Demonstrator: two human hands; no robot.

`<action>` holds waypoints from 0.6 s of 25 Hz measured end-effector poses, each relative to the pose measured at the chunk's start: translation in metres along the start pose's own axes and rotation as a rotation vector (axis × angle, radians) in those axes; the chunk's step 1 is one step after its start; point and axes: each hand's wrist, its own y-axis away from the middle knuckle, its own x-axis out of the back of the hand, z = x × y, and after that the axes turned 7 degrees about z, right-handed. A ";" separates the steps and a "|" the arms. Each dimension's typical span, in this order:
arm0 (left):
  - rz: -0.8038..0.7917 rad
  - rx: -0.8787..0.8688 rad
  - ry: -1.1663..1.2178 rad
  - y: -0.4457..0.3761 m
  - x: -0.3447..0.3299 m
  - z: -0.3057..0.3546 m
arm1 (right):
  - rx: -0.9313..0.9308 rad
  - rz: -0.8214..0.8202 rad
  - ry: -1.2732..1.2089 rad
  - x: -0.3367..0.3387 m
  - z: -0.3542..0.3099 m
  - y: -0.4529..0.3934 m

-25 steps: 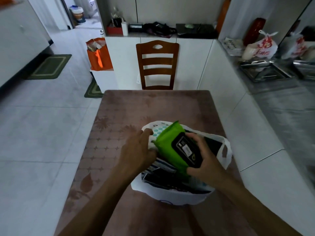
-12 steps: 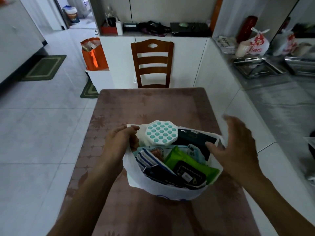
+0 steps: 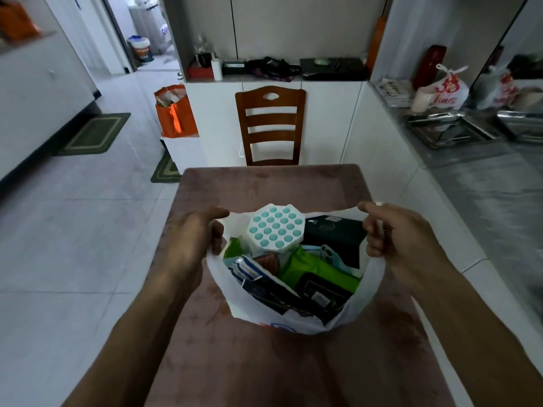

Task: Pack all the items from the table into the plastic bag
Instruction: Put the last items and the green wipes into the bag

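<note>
A white plastic bag (image 3: 252, 311) stands open on the brown table (image 3: 264, 368). My left hand (image 3: 192, 239) grips its left handle and my right hand (image 3: 390, 230) grips its right handle, stretching the mouth wide. Inside sit a white octagonal toy with teal bubbles (image 3: 274, 229), a green wipes pack (image 3: 316, 270), a dark box (image 3: 335, 237), a small black packet (image 3: 321, 292) and blue-and-white packets (image 3: 245, 267). Things lower in the bag are hidden.
A wooden chair (image 3: 271, 126) stands at the table's far end against white cabinets. An orange bag (image 3: 174, 113) sits on a low stand to the left. On the right runs a grey counter (image 3: 484, 183) with a metal tray (image 3: 449, 132) and a white bag (image 3: 440, 94).
The green wipes pack went from my right hand into the bag. My right hand then let go, swung out and closed on the right handle; both hands now spread the bag.
</note>
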 end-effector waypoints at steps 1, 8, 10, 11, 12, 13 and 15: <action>0.004 0.016 -0.014 -0.002 0.000 -0.005 | -0.005 0.026 0.022 -0.002 0.007 -0.003; -0.099 0.019 0.067 -0.011 -0.012 -0.013 | 0.048 0.205 0.510 0.022 0.001 -0.019; -0.115 0.012 0.067 -0.012 -0.011 -0.014 | 0.464 0.490 1.016 0.012 0.000 -0.018; -0.144 0.001 0.037 -0.012 -0.011 -0.013 | 0.603 0.498 0.988 -0.007 0.002 -0.018; -0.183 -0.015 0.000 -0.011 -0.011 -0.011 | 0.603 0.380 0.882 -0.030 0.006 -0.024; -0.208 -0.024 -0.026 -0.011 -0.012 -0.009 | 0.491 0.197 0.812 -0.054 0.014 -0.037; -0.204 -0.006 -0.015 -0.011 -0.013 -0.005 | 0.205 -0.134 0.930 -0.099 0.032 -0.062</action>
